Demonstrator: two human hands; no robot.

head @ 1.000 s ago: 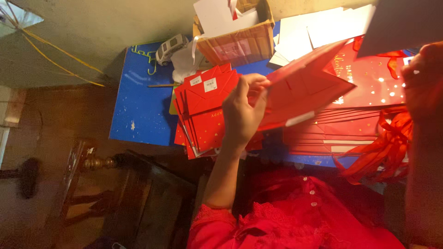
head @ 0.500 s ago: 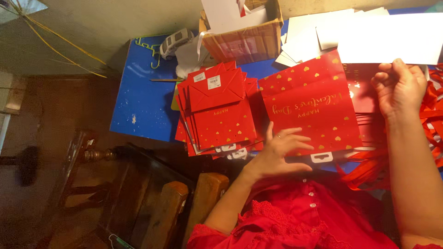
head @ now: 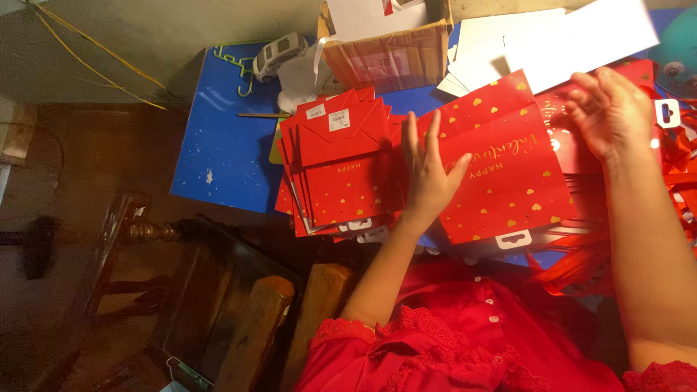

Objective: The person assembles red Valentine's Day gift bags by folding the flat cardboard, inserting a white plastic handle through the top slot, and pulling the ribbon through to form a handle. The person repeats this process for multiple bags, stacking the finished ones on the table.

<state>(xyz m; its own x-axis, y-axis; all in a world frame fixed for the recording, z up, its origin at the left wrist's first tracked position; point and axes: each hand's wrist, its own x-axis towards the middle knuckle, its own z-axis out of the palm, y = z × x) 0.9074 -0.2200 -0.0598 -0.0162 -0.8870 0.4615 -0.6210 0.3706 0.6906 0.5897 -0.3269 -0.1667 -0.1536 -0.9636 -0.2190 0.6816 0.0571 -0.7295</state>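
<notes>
A flat red gift bag [head: 508, 174] with gold hearts and gold lettering lies on the blue table [head: 225, 145]. My left hand [head: 428, 170] presses flat on its left edge, fingers spread. My right hand [head: 610, 109] hovers over the bag's upper right corner, fingers loosely curled, touching red sheets beneath; I cannot see it gripping anything. To the left sits a stack of folded red bags [head: 337, 163] with white labels on top.
A cardboard box [head: 388, 51] stands at the back of the table, white sheets [head: 552, 40] beside it. A small toy car [head: 279, 52] lies left of the box. Red ribbons [head: 581, 261] spill at the right. Wooden furniture [head: 239, 312] stands below the table.
The red bag held up a second ago has been laid flat on the table. My left hand moved onto its left edge; my right hand came down onto its top corner.
</notes>
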